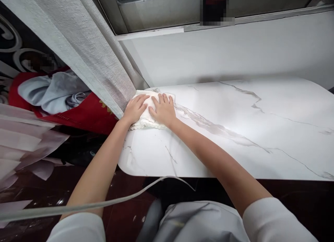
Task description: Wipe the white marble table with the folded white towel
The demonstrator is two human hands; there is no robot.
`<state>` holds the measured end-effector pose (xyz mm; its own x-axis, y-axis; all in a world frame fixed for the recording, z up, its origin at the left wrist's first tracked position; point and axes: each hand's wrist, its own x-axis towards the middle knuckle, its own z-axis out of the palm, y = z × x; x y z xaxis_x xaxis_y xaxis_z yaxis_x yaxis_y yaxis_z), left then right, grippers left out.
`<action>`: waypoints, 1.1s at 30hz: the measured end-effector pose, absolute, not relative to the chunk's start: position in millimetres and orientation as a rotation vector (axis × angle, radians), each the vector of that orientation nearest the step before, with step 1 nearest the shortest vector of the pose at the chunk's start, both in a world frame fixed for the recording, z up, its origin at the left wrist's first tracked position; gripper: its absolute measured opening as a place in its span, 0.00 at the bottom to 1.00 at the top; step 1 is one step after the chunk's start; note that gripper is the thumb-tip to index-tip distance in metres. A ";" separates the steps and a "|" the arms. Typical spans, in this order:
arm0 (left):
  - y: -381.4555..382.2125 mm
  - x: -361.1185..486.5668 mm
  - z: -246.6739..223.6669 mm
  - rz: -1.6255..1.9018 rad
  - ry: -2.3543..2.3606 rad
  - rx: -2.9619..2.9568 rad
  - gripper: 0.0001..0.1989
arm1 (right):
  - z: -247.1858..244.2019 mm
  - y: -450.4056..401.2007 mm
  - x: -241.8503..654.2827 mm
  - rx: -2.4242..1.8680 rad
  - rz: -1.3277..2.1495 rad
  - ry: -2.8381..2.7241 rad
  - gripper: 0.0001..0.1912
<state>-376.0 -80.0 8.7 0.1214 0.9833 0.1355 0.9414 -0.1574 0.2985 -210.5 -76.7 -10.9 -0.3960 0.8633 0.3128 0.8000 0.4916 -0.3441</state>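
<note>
A white cloth (148,121) lies folded on the far left part of a white marble-patterned table (221,155). My left hand (134,109) rests flat on the cloth's left side, its fingers spread. Just to the right, my right hand (164,110) presses on the cloth, palm down and fingers apart. The two hands are close together without touching. Part of the cloth is hidden under them.
A grey curtain (88,43) hangs against the table's left end. Beyond it stands a red bag (78,118) with grey fabric (54,90) inside. A pale cable (122,199) crosses in front of the table's near edge. A white wall (221,54) rises behind.
</note>
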 end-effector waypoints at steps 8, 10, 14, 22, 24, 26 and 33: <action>-151.5 -379.7 9.7 0.460 1.937 2.256 0.26 | -10.8 -143.1 -208.9 -1.295 0.206 -2.326 0.30; -167.6 -377.9 9.0 0.474 1.960 2.252 0.26 | -11.0 -157.2 -205.4 -1.262 0.201 -2.339 0.30; -198.0 -371.1 7.1 0.479 2.008 2.260 0.26 | -10.4 -183.3 -194.9 -1.202 0.215 -2.372 0.30; -255.9 -348.3 9.2 0.445 2.080 2.248 0.27 | -5.7 -228.7 -168.2 -1.096 0.263 -2.489 0.33; -267.9 -339.8 9.8 0.443 2.105 2.242 0.26 | -5.4 -237.1 -159.1 -1.054 0.263 -2.518 0.33; -277.6 -329.9 10.1 0.438 2.152 2.221 0.26 | -5.6 -243.4 -149.1 -1.007 0.256 -2.525 0.33; -287.0 -299.2 9.6 0.378 2.259 2.129 0.28 | -6.4 -244.1 -122.2 -0.910 0.236 -2.544 0.32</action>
<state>-299.2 -287.0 9.6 -0.0730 0.9853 0.1544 0.9819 0.0439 0.1843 -122.2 -244.1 -6.4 -0.6943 0.6371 0.3347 0.5646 0.7706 -0.2956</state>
